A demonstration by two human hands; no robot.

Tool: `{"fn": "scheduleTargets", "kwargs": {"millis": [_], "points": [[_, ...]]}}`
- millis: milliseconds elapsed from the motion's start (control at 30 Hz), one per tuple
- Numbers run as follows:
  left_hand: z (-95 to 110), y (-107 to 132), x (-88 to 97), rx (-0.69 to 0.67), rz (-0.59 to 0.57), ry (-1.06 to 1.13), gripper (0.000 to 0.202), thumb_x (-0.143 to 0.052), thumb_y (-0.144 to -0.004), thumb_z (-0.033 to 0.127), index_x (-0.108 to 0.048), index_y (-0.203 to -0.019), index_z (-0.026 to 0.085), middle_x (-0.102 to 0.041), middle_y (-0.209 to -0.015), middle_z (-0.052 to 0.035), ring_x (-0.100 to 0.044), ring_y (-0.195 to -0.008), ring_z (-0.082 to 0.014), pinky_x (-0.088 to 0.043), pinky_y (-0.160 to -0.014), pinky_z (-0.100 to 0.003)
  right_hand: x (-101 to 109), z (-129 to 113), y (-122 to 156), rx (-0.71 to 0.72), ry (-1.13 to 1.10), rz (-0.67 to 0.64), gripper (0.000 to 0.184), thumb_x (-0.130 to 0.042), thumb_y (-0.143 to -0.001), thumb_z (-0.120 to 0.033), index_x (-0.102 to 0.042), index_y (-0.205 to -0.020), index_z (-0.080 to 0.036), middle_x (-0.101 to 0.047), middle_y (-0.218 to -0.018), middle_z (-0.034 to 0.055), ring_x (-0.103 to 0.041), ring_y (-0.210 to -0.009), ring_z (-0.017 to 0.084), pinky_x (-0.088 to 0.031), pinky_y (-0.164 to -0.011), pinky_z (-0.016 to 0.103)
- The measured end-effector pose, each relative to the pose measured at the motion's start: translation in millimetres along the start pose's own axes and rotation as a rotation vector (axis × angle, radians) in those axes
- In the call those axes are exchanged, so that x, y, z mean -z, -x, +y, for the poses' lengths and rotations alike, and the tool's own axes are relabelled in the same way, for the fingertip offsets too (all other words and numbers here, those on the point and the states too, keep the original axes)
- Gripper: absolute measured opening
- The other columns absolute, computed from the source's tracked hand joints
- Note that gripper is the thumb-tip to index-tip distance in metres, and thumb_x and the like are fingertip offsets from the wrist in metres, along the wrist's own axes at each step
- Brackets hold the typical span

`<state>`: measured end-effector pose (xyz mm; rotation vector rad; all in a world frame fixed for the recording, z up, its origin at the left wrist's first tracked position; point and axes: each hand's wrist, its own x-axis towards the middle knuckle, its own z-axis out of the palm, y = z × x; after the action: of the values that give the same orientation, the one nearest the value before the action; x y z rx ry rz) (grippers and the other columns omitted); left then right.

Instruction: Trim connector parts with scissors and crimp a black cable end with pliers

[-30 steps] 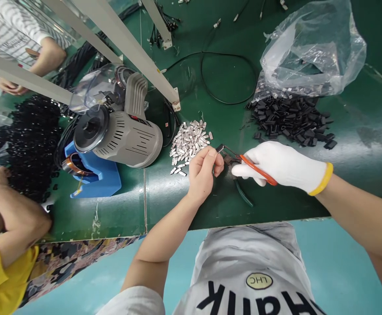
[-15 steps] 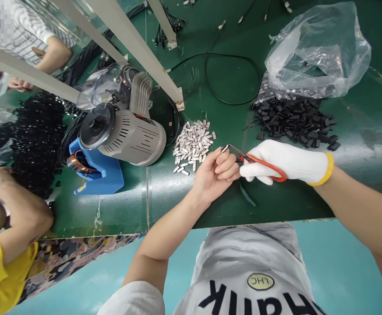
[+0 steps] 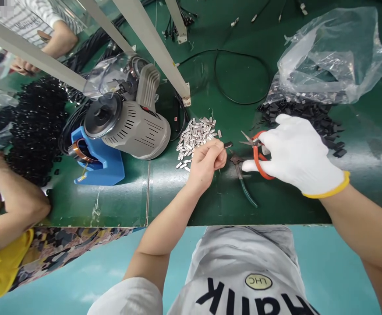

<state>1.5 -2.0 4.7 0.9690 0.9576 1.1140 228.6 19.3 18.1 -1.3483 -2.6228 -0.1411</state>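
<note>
Between the thumb and fingers of my bare left hand point(image 3: 208, 162) is a small black piece point(image 3: 228, 145), its dark end sticking out to the right. My right hand point(image 3: 301, 153), in a white glove with a yellow cuff, grips red-handled scissors point(image 3: 259, 159); their blades are parted and point left, away from the black piece. Pliers point(image 3: 242, 180) with dark green handles lie on the table between my hands. A heap of small silvery metal connectors point(image 3: 196, 133) lies just behind my left hand. Small black plastic pieces point(image 3: 334, 131) are piled behind my right hand.
A clear plastic bag point(image 3: 332, 61) lies at the back right. On the left stand a grey motor-like machine point(image 3: 135, 129) and a blue tape dispenser point(image 3: 112, 168). White posts point(image 3: 154, 39) rise behind. A black cable point(image 3: 219, 83) loops across the table. Two other people point(image 3: 13, 188) point(image 3: 59, 37) sit at left.
My hands have moved apart: the left to the left with the black piece, the right with the scissors off it to the right. The scissor blades are now spread, and the pliers show more fully.
</note>
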Motion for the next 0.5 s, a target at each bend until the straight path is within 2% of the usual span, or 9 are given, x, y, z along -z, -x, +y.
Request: {"fn": "scheduleTargets", "kwargs": {"millis": [100,267,500], "points": [[-3.1,1.5,-2.7,0.048,-0.01,0.001,0.048,-0.069,-0.093,0.042,-0.042,-0.06,0.018,-0.033,-0.054,0.0059,-0.028,-0.048,-0.0048,-0.018,-0.05,-0.024,3.5,-1.5,-3.8,0.084,0.066,-0.02,0.062,-0.052,-0.087,-0.08,-0.055,-0.07,-0.021,-0.048,-0.06,0.0017,-0.036,-0.065,0.018,-0.03,-0.079,0.038],[-3.2,2.6,-5.6,0.112,-0.032,-0.012,0.048,-0.068,-0.091,0.04,-0.04,-0.06,0.018,-0.032,-0.054,0.0067,-0.027,-0.048,-0.004,-0.019,-0.049,-0.023,0.6,-3.3,-2.8,0.092,0.071,-0.064,0.064,-0.049,-0.088,-0.082,-0.056,-0.071,-0.021,-0.048,-0.06,0.0017,-0.031,-0.064,0.017,-0.032,-0.087,0.04],[-3.7,1.5,-3.9,0.134,-0.058,-0.032,0.044,-0.066,-0.091,0.035,-0.042,-0.059,0.018,-0.032,-0.054,0.0069,-0.027,-0.047,-0.0035,-0.016,-0.049,-0.024,-0.6,-5.9,0.2,0.092,-0.046,-0.128,0.058,-0.047,-0.094,-0.074,-0.05,-0.069,-0.022,-0.047,-0.057,0.0031,-0.027,-0.066,0.019,-0.022,-0.074,0.037]]}}
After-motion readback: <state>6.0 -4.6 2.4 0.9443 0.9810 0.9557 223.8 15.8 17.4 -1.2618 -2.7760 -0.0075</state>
